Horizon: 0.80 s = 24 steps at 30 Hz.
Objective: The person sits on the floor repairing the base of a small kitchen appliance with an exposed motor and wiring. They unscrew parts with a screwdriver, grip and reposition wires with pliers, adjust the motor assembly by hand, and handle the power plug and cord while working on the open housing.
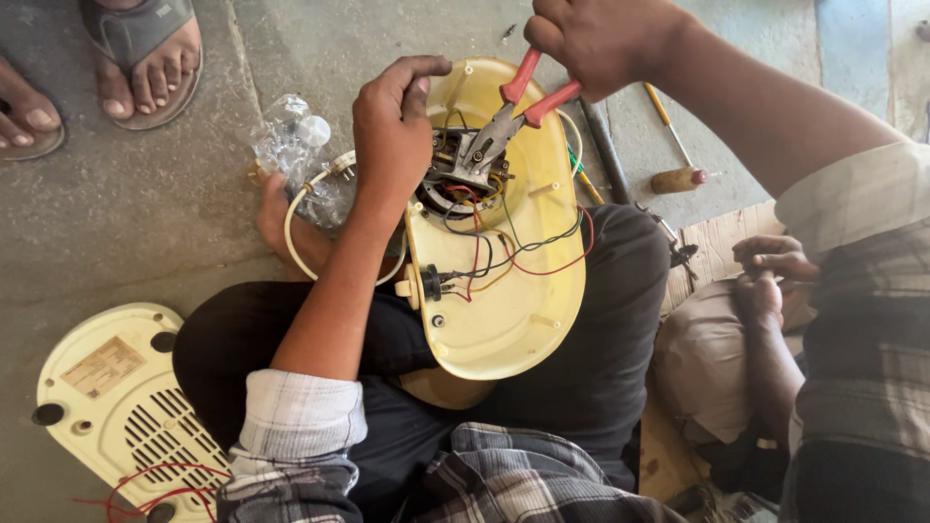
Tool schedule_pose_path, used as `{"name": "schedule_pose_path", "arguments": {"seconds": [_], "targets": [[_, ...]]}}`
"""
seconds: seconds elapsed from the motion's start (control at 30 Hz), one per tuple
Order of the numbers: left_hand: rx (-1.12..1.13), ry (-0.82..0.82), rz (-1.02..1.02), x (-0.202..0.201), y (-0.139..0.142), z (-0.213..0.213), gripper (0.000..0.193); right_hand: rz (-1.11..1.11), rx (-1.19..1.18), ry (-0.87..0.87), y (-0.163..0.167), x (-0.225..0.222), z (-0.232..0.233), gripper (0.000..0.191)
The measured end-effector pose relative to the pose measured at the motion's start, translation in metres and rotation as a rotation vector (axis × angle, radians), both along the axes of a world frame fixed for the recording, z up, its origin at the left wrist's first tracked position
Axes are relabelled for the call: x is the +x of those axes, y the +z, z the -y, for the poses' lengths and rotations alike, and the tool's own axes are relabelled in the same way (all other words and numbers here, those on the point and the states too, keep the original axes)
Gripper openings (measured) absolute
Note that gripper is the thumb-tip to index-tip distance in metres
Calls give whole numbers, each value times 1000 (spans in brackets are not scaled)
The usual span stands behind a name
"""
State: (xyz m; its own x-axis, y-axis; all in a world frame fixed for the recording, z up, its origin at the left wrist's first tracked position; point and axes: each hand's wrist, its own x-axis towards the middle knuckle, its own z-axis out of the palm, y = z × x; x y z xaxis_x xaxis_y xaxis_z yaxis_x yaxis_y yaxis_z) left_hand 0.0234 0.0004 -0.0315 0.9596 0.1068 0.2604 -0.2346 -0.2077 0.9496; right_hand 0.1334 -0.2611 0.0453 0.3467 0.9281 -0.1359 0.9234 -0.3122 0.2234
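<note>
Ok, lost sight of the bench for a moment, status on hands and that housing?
Left hand gripping yellow housing rim. Right hand squeezing red pliers, tips at the motor. Loose wires trailing inside.

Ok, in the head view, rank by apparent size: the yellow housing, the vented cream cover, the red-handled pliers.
1. yellow housing
2. vented cream cover, partly hidden by the sleeve and cut off at the frame edge, so unsure against the housing
3. red-handled pliers, clearly smallest

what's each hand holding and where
Right hand grips the pliers by their red handles; left hand holds the yellow housing at its top rim.
</note>
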Motion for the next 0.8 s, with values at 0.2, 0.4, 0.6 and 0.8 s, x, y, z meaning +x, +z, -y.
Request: {"name": "schedule_pose_path", "arguments": {"seconds": [0.2, 0.4, 0.6, 0.8], "targets": [[-29, 23, -46, 1, -2, 1, 22, 58, -39, -25, -1, -6, 4, 50], [-38, 31, -19, 3, -6, 2, 21, 67, -1, -65, -5, -15, 13, 55], [-64, 26, -9, 7, -11, 2, 21, 68, -58, -146, -10, -22, 21, 52], [-77, 28, 17, 10, -16, 3, 21, 26, -10, -206, -15, -27, 27, 51]]}}
